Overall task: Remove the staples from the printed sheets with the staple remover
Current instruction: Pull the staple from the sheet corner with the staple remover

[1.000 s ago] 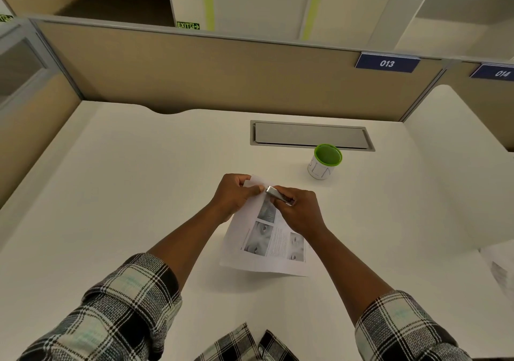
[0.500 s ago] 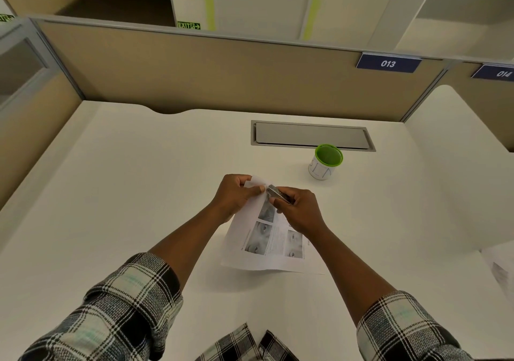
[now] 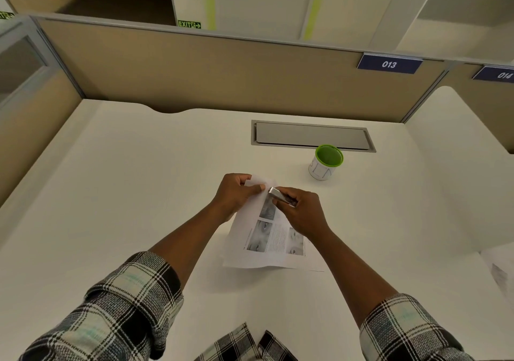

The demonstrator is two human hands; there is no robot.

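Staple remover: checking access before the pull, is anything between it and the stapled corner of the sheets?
Nothing visible. The staple remover tip sits at the printed sheets corner, which the left hand pinches beside it.

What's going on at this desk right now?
A person in a plaid shirt is working on a staple in some printed sheets. The left hand pinches the top corner of the sheets and lifts it off the white desk. The right hand holds a metal staple remover with its tip at that corner. The staple itself is too small to see. A green-rimmed cup stands behind.
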